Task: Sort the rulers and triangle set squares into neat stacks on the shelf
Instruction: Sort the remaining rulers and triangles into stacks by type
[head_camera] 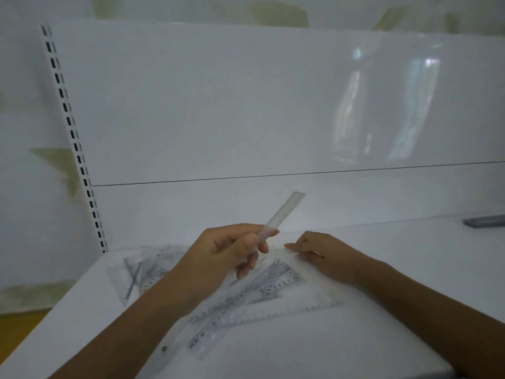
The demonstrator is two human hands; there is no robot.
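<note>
We see the left hand (pixel 229 253) pinching a clear ruler (pixel 284 214) between thumb and curled fingers, its free end slanting up beyond them. The right hand (pixel 319 253), fingers curled, seems to press a transparent piece on the shelf (pixel 382 337). Below both hands' fingers lie jumbled rulers (pixel 246 305); left of them, set squares (pixel 142 272).

a flat white shelf board (pixel 382 337) fills the lower frame. a loose pile of clear plastic rulers (pixel 246 302) lies at lower centre, a heap of clear triangular set squares (pixel 142 272) to its left. the left hand (pixel 218 258) holds a short clear ruler (pixel 284 214) above the pile, at centre frame; the right hand (pixel 319 253) rests on the board to the right. a grey flat stack (pixel 483 221) lies at the far right edge.
</note>
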